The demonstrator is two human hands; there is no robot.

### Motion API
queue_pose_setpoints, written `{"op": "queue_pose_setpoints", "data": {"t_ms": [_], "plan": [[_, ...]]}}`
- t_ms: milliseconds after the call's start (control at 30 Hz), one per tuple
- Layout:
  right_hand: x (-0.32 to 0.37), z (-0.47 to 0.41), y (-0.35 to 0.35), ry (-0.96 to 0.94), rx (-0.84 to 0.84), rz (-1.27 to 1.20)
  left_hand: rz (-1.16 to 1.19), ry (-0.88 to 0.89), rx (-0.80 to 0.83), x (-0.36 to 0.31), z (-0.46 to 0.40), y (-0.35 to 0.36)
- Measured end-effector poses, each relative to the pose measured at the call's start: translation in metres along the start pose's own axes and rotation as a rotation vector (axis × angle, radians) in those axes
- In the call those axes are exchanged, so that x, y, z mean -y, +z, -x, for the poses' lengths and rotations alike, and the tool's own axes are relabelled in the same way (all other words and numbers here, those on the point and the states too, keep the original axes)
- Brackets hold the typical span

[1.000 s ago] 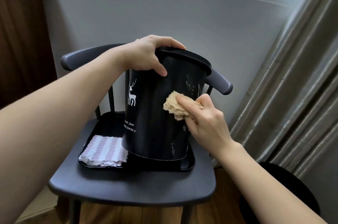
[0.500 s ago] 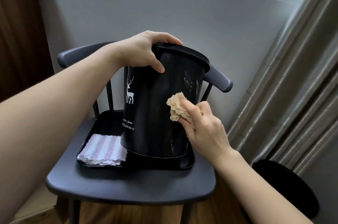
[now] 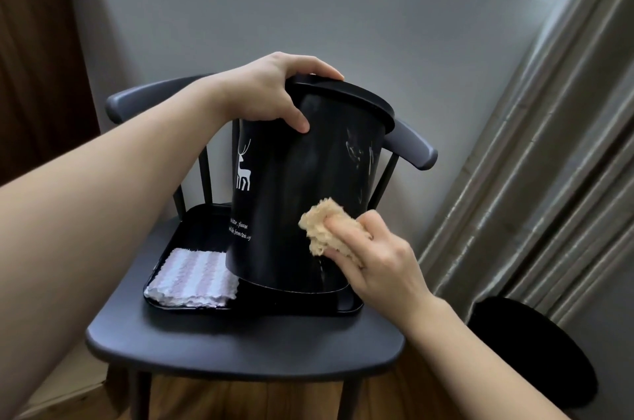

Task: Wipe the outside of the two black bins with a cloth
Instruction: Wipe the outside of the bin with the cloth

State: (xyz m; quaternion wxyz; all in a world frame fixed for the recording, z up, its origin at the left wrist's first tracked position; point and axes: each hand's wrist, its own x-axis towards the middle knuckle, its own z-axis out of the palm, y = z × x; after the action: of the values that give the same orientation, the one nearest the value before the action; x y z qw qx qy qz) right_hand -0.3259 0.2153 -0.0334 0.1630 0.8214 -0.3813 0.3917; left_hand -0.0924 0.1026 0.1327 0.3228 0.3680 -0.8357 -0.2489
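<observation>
Cloth (image 3: 329, 230), a tan crumpled wad pinched in the right hand (image 3: 374, 261), now presses lower on the deer-print black bin (image 3: 302, 186) than a second ago (the downstroke nears its base). The left hand (image 3: 264, 93) still grips the rim, tilting it on the black tray (image 3: 192, 224), whose front left corner holds a striped cloth (image 3: 192, 279). The second black bin (image 3: 535, 351) waits on the floor.

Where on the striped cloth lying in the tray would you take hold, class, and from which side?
Pinch the striped cloth at its near left corner, coming from above on the left. It lies flat and folded in the tray, and its right edge sits against the bin, which leans over that side under the left hand. The tray's low rim rules out a level approach.
</observation>
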Motion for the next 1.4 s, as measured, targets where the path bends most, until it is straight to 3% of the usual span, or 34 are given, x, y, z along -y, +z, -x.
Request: {"op": "queue_pose_setpoints", "data": {"t_ms": [133,333,500,600,767,1033,1233,1400], "plan": [[0.002,0.022,0.004,-0.067,0.109,-0.058,0.013,0.002,0.003,-0.002,0.001,0.001],[-0.006,-0.002,-0.001,0.076,-0.074,-0.009,-0.012,-0.010,-0.006,-0.002,0.001,0.001],[-0.001,0.035,0.006,-0.164,0.141,-0.003,-0.011,-0.029,-0.008,-0.006,0.003,0.002],[-0.002,0.039,0.008,-0.188,0.152,0.004,-0.018,-0.047,-0.006,-0.008,0.004,0.003],[-0.006,0.027,0.009,0.074,-0.036,-0.061,-0.041,-0.082,-0.018,-0.012,0.007,0.003],[0.003,0.024,0.010,0.375,0.004,-0.173,-0.371,-0.162,-0.135,-0.020,-0.002,0.018],[0.010,0.022,0.009,0.444,0.015,-0.263,-0.354,-0.182,-0.139,-0.024,0.002,0.017],[0.007,0.014,0.000,0.379,-0.029,-0.304,-0.325,-0.179,-0.132,-0.027,0.004,0.017]]}}
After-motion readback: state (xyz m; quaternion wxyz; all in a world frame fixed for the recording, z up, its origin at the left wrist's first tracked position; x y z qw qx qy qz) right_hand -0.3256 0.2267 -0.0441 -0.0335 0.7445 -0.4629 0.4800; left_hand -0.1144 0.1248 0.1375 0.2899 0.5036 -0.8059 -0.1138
